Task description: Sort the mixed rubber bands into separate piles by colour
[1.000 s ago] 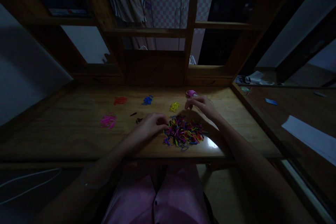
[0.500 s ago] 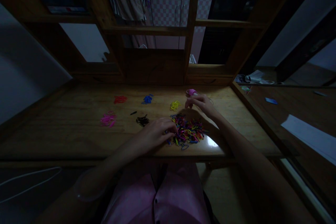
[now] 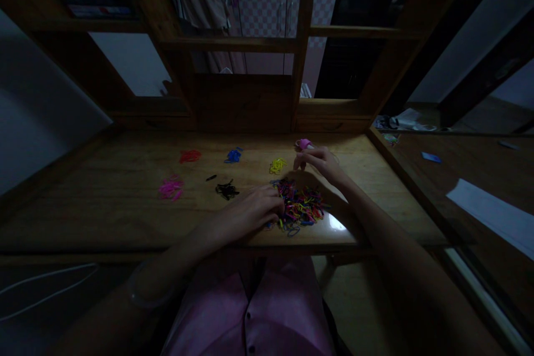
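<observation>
A mixed pile of small multicoloured rubber bands [image 3: 302,207] lies near the desk's front edge. My left hand [image 3: 261,207] reaches into its left side, fingers bent and close together; whatever they pinch is hidden. Above the pile's far side, my right hand [image 3: 319,162] hovers with bent fingertips drawn together, and I cannot make out anything in them. Sorted by colour, small heaps lie around: yellow bands [image 3: 277,166] near my right fingertips, black bands [image 3: 227,189] beyond my left wrist, blue bands [image 3: 233,156], red bands [image 3: 190,156] and pink bands [image 3: 171,188].
A small black piece [image 3: 211,177] lies apart from the black heap. Behind my right hand sits a pink-topped object [image 3: 303,144]. A wooden shelf unit [image 3: 242,44] rises at the desk's back. On the right surface are white paper [image 3: 492,214] and a blue card [image 3: 431,157].
My left hand has moved right into the mixed pile, uncovering the black heap, and its fingers have closed up more. My right hand has stayed almost in place.
</observation>
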`<action>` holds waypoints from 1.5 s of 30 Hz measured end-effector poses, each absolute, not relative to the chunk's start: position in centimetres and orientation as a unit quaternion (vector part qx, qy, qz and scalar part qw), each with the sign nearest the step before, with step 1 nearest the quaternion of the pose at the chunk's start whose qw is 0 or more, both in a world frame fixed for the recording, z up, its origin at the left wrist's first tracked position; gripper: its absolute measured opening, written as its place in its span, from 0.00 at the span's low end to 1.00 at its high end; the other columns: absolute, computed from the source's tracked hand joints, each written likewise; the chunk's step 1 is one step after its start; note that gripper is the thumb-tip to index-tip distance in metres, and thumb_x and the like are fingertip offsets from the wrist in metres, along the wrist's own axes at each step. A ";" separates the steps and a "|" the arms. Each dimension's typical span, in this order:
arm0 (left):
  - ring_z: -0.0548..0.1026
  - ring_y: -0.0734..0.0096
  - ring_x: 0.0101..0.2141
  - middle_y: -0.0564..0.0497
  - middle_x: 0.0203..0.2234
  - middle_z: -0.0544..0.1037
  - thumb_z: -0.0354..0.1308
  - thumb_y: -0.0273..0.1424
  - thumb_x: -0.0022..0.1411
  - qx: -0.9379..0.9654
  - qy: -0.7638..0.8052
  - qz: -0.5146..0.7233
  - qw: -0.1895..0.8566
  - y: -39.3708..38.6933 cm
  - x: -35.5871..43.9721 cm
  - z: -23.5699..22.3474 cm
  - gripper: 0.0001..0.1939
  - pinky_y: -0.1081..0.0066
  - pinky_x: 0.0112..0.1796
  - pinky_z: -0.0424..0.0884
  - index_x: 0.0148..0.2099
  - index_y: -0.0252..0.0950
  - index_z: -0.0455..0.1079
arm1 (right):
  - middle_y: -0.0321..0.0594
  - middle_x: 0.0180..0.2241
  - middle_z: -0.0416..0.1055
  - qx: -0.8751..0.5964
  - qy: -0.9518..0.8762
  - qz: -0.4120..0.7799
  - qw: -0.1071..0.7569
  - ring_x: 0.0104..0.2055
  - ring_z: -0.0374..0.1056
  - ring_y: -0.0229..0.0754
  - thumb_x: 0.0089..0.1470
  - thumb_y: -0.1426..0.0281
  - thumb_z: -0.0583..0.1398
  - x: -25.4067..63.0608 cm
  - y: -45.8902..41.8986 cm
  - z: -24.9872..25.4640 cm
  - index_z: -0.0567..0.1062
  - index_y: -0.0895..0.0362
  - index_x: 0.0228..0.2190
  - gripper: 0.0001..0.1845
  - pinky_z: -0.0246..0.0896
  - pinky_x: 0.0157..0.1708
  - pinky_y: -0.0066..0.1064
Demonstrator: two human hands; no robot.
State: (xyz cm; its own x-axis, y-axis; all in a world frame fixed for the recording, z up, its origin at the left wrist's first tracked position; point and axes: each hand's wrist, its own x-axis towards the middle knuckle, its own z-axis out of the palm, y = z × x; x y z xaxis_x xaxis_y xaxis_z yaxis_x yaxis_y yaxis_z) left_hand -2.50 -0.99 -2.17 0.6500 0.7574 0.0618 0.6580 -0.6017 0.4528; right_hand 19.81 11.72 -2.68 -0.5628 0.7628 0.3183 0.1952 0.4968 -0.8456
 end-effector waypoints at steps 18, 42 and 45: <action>0.74 0.67 0.35 0.51 0.34 0.79 0.57 0.35 0.63 0.799 0.454 0.202 0.340 0.2 -4.3 -1.4 0.09 0.70 0.38 0.67 0.40 0.38 0.76 | 0.41 0.27 0.75 -0.301 -0.795 0.392 0.352 0.31 0.68 0.41 0.60 0.59 0.56 20.0 11.9 -2.8 0.80 0.57 0.25 0.21 0.61 0.38 0.34; 0.78 0.65 0.35 0.49 0.35 0.82 0.58 0.34 0.58 0.704 0.559 0.263 0.351 1.3 -5.8 -1.9 0.13 0.70 0.34 0.72 0.42 0.37 0.79 | 0.40 0.28 0.75 -0.317 -0.780 0.409 0.352 0.31 0.68 0.41 0.59 0.58 0.57 19.9 12.0 -3.1 0.80 0.55 0.24 0.19 0.61 0.37 0.34; 0.78 0.64 0.36 0.48 0.34 0.82 0.60 0.35 0.56 0.697 0.574 0.273 0.332 1.8 -7.1 -1.3 0.11 0.69 0.35 0.73 0.39 0.36 0.78 | 0.40 0.26 0.75 -0.318 -0.780 0.406 0.354 0.31 0.68 0.41 0.59 0.58 0.57 19.9 12.0 -2.9 0.81 0.56 0.24 0.20 0.60 0.38 0.35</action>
State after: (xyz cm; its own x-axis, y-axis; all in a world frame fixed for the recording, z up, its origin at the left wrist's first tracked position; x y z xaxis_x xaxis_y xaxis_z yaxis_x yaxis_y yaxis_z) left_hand -7.10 1.77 -1.30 0.1913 0.9815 0.0003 0.6189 -0.1208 0.7761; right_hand 19.89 11.96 -2.93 -0.5475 0.7833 0.2943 0.2090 0.4686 -0.8583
